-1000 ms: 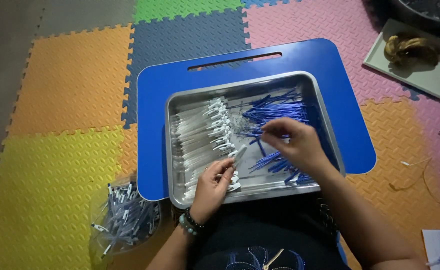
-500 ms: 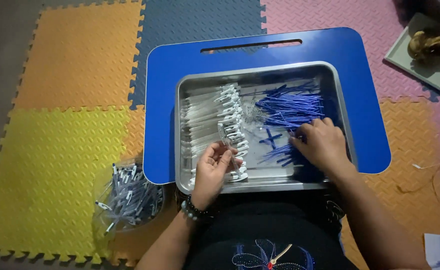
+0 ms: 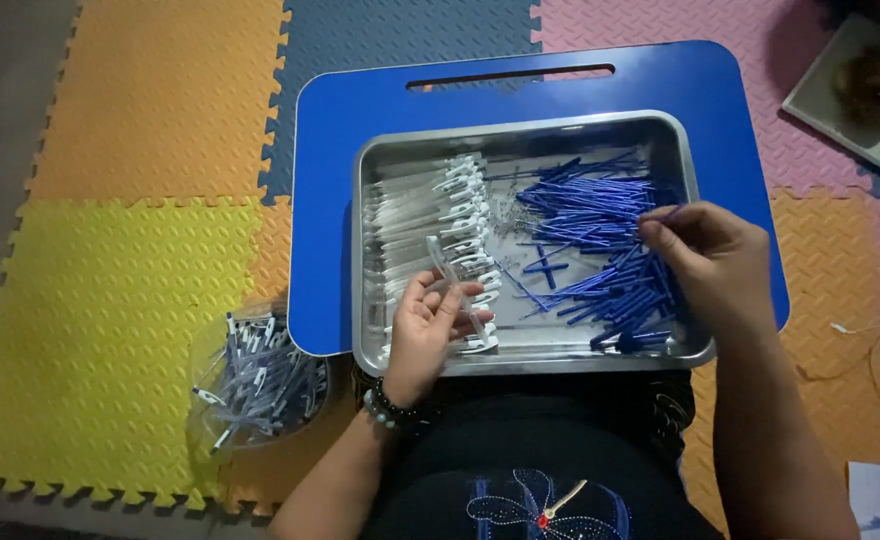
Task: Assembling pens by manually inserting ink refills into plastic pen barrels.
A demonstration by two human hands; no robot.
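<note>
Left hand grips a clear barrel; right hand pinches a blue refill over the tray; bag lies left

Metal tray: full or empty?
Partly full. The metal tray holds clear white-clipped barrels on its left side and blue refills on its right; bare metal shows between them and along the far rim.

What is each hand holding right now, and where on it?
The left hand holds a clear barrel near its lower end. The right hand pinches the end of a blue refill at its fingertips, over the tray.
</note>
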